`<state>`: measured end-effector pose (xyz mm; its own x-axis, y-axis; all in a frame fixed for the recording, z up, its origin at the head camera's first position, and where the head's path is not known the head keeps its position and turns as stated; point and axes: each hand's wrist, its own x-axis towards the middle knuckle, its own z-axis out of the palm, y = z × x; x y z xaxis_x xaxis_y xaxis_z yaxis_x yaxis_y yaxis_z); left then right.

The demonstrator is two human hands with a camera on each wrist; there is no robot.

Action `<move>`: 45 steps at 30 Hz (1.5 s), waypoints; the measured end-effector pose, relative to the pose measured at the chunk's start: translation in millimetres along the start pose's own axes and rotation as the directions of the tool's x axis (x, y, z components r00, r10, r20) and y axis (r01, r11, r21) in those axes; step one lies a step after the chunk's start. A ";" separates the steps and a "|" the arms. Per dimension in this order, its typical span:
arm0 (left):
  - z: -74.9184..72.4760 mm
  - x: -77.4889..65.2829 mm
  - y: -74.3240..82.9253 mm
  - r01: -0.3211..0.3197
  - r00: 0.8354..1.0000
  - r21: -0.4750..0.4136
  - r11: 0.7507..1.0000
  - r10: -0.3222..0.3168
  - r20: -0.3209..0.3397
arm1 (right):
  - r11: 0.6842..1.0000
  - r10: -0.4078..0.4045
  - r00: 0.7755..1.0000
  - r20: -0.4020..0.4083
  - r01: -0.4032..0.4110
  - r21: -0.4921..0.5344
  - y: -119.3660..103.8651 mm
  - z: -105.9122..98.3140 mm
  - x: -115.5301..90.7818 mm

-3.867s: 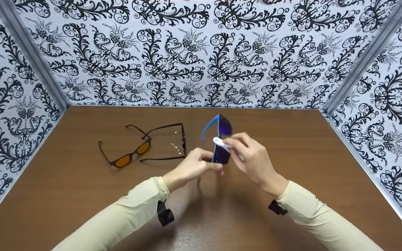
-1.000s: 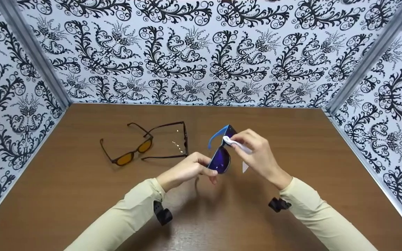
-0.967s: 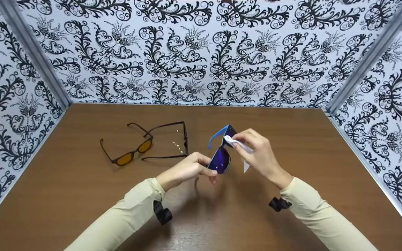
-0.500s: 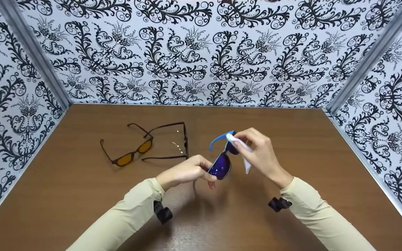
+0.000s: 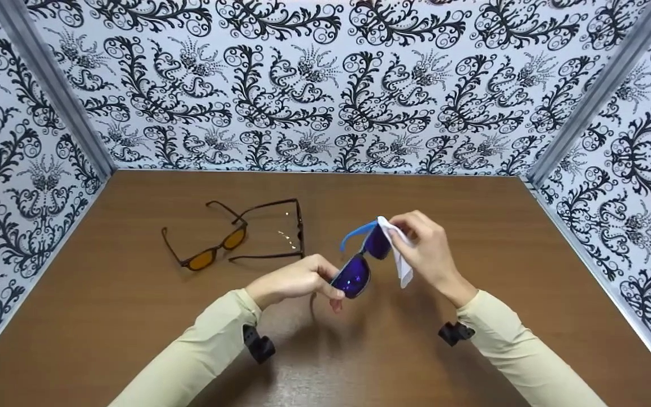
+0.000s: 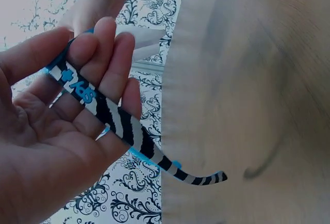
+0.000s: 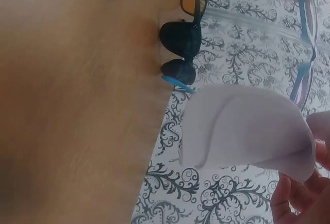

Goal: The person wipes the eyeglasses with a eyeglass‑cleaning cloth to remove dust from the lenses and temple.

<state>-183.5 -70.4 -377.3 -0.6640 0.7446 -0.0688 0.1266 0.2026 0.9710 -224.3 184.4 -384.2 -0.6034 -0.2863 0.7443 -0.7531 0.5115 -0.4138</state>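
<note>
My left hand [image 5: 302, 278] grips one end of the sunglasses [image 5: 354, 276], which have purple-blue lenses and a blue temple arm pointing back. In the left wrist view, a zebra-striped temple [image 6: 124, 126] runs across the fingers of that hand. My right hand [image 5: 428, 246] pinches a white cloth [image 5: 400, 249] at the outer edge of the far lens, and its loose corner hangs down. The right wrist view shows the same cloth [image 7: 247, 131] folded over, large and close to the camera. Both hands are above the table, and the sunglasses are tilted.
On the brown table [image 5: 472, 226], glasses with orange lenses [image 5: 212, 249] lie at the left with their temples open. Beside them, dark-framed glasses [image 5: 299, 226] partly overlap them. Patterned walls [image 5: 325, 85] enclose the table at the back and sides.
The sunglasses have tilted and lowered toward me, baring more of both lenses. My right hand has drawn the cloth from the bridge to the far lens's outer edge. The other glasses stay put.
</note>
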 end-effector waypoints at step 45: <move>2.7 6.2 2.3 -0.080 0.944 0.054 0.995 0.093 -0.316 | 0.991 -0.068 0.994 0.085 0.057 0.125 -25.5 11.9 -39.1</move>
<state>-185.4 -63.6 -376.1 -0.8479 0.5209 0.0981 0.2193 0.1762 0.9596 -184.6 172.9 -409.0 -0.5711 -0.3882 0.7232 -0.8130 0.3891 -0.4331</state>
